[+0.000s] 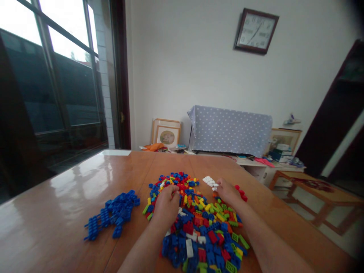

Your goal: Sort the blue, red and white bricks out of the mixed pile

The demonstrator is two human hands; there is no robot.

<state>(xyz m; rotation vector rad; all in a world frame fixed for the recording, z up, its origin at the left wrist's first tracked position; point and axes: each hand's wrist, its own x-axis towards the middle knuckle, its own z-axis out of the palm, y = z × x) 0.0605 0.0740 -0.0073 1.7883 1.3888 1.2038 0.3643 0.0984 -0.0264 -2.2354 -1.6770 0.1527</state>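
A large mixed pile of building bricks (210,235) in blue, red, green, yellow, orange and white spreads over the middle of the wooden table. My left hand (167,203) is over the pile's left upper part, fingers curled together; whatever they may hold is too small to make out. At the pile's upper right, my right hand (226,191) has its fingertips closed at a white brick beside a small group of white bricks (208,179). Red bricks (241,192) lie just right of that hand. Off to the left sits a separate heap of blue bricks (115,214).
The glossy wooden table (57,220) reaches far left and right. A white sheet (116,152) lies at its far left edge. Behind it stand a cloth-covered object (230,129), framed pictures (167,135) and a low wooden stool (321,189).
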